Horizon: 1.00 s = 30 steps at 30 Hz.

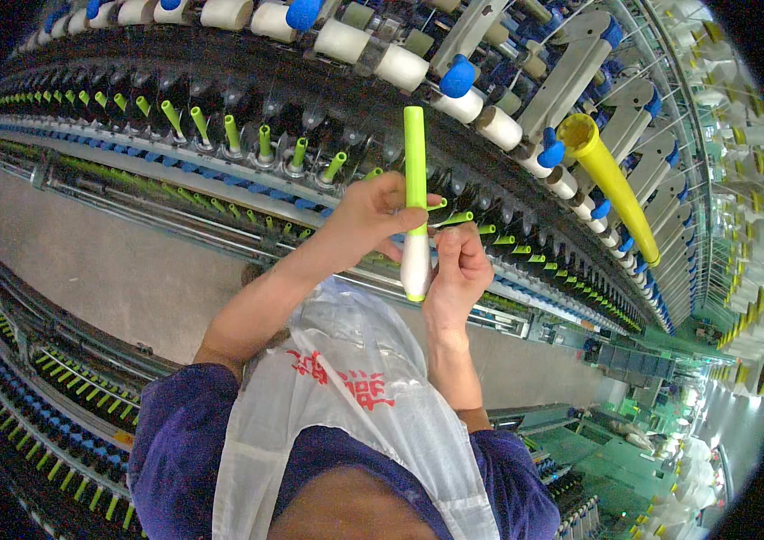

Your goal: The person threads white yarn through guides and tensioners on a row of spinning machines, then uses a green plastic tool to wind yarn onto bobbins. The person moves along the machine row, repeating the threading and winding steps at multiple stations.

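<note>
Dull beige floor (121, 274) between long machine rows (71, 369), greenish light (733, 423) at right.

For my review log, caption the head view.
Left hand holds a green bobbin partly wound with white yarn, right hand beside it.

I wear a dark purple-blue cloth shirt (310, 454) with a rounded neckline at the near edge. Its left sleeve (184, 436) and right sleeve (517, 477) are loose and stop around the elbows. Over it lies a thin, whitish, slightly see-through bib apron (355, 324), creased toward its far part, with broad left and right straps and red printed markings (359, 387). My left hand (371, 216) and right hand (461, 268) are bare.
</note>
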Tool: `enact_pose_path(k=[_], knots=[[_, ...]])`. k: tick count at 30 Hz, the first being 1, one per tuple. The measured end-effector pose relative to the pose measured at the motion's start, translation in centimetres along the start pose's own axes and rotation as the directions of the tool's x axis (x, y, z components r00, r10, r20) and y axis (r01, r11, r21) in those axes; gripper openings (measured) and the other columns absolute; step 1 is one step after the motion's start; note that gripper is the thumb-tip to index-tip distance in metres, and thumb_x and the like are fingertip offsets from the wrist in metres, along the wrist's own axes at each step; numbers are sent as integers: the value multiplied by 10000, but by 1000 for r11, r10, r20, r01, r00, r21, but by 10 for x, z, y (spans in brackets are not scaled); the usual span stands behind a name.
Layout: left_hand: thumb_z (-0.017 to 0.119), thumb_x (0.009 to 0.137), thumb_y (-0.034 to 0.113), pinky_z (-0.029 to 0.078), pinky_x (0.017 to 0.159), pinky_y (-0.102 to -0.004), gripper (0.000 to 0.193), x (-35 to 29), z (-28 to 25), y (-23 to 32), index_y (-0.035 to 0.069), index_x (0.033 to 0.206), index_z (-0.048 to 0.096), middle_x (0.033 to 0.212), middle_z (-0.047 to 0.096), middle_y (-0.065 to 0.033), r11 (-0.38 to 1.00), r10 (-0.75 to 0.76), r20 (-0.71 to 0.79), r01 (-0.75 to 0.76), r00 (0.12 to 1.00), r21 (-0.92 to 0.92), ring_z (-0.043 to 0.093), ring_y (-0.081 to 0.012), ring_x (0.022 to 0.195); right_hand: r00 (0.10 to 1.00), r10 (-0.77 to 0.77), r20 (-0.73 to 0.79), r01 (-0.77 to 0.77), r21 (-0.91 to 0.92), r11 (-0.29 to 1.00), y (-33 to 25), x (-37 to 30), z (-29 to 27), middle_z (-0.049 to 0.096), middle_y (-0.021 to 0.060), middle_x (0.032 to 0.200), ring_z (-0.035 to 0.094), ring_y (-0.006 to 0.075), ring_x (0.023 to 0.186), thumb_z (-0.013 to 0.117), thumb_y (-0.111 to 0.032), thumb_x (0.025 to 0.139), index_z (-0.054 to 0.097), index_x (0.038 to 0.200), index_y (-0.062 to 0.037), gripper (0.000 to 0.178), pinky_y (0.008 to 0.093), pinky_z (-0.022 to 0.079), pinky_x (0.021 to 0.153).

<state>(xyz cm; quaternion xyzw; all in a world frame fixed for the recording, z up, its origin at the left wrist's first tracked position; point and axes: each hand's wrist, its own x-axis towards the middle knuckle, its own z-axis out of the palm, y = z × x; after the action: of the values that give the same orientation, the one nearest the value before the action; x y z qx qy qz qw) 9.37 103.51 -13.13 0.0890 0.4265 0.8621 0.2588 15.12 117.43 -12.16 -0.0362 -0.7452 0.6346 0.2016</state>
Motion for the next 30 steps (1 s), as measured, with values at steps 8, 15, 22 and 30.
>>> enact_pose_path(k=[8, 15, 22, 30], knots=[[563, 879, 206, 436, 405, -243, 410, -5, 2, -19, 18, 1216, 425, 724, 517, -7, 937, -312, 301, 344, 901, -58, 561, -103, 582, 974, -217, -70, 198, -216, 956, 18, 24, -9, 426, -16, 766, 387, 72, 725, 523, -106, 925, 491, 774, -44, 166, 218, 330, 637], [551, 877, 292, 484, 527, -391, 409, -37, -35, -27, 33, 1186, 486, 713, 619, -152, 24, -153, 188, -186, 970, 982, 629, -260, 595, 957, 284, 63, -246, 693, 677, 65, 64, -74, 574, 2, 845, 508, 88, 749, 534, -121, 918, 554, 869, -70, 74, 242, 413, 647], [598, 718, 200, 458, 485, -429, 264, -51, -96, -30, 90, 958, 602, 583, 595, -112, -347, -47, 119, -128, 992, 929, 609, -316, 548, 898, -177, 402, 343, -389, 855, 60, 67, -102, 575, 30, 804, 570, 219, 815, 603, -104, 829, 599, 875, -106, 46, 353, 484, 702], [607, 672, 139, 451, 478, -439, 205, -59, -99, -34, 47, 855, 605, 534, 569, -146, -341, 24, 163, -145, 986, 929, 587, -329, 507, 850, 9, 527, 115, -201, 973, 60, 64, -103, 565, 28, 834, 561, 168, 796, 623, -203, 845, 548, 899, -71, 162, 311, 460, 663]])
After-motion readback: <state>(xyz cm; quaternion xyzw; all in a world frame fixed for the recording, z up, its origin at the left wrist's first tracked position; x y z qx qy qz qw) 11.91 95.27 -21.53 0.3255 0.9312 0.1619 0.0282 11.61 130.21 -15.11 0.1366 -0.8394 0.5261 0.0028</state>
